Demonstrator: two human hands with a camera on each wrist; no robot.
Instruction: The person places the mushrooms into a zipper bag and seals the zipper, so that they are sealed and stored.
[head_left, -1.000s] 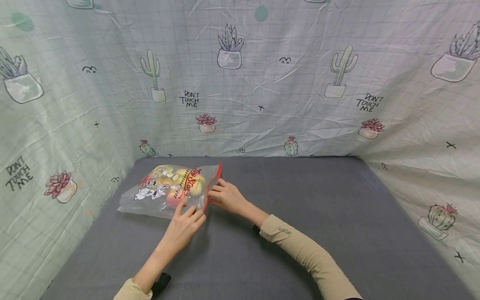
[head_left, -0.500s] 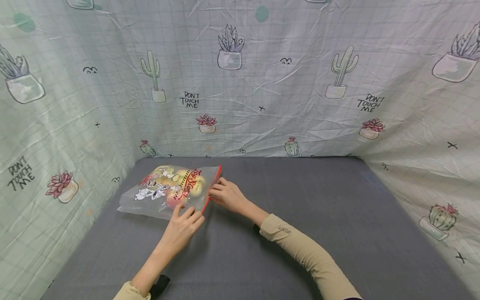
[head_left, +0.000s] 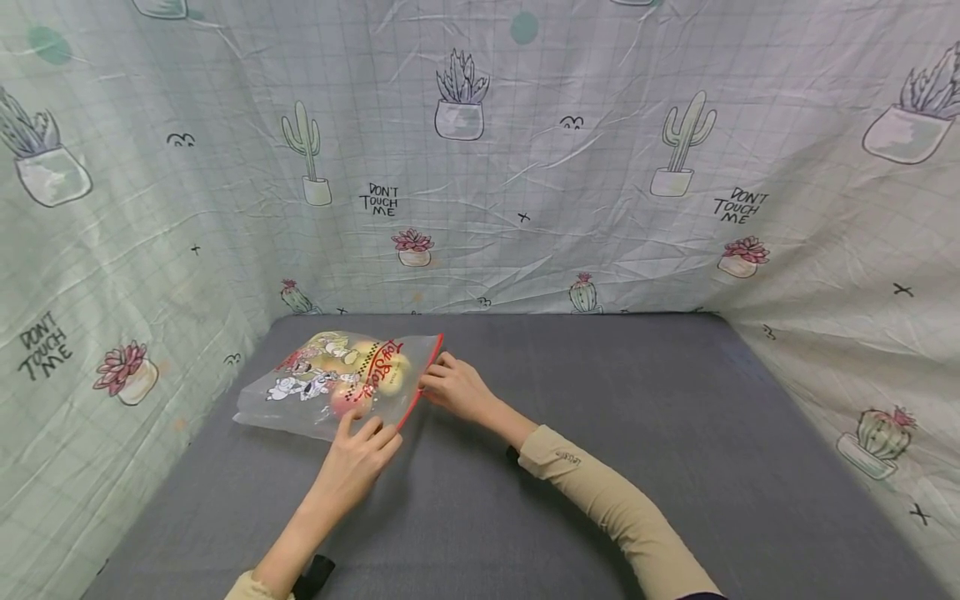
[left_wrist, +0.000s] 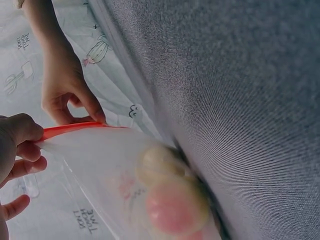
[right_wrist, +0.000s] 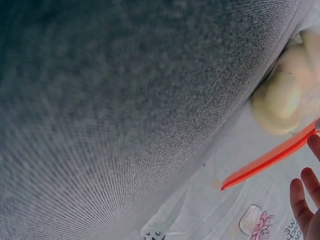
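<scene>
A clear zip bag point(head_left: 258, 403) with cartoon prints and red lettering lies on its side at the table's left. Inside it are several round, apple-like fruits point(left_wrist: 172, 207), yellow and pink. The red zip strip point(head_left: 411, 408) along its mouth faces right. My left hand point(head_left: 358, 458) pinches the near end of this strip between thumb and finger, its other fingers spread. Farther along, my right hand point(head_left: 459, 390) pinches the strip between thumb and fingertips, as the left wrist view shows. In the right wrist view only some fingers point(right_wrist: 301, 205) of that hand appear.
A grey cloth-covered table point(head_left: 600, 400) extends to the right of the bag. Behind and at both sides hangs a pale curtain point(head_left: 517, 167) printed with cacti and lettering. Black wrist straps point(head_left: 315, 575) sit under the forearms.
The bag's red mouth, bowed and slightly gaping a second ago, now runs straight. My left hand has drawn a little toward me and left with the near end. The right hand has barely shifted.
</scene>
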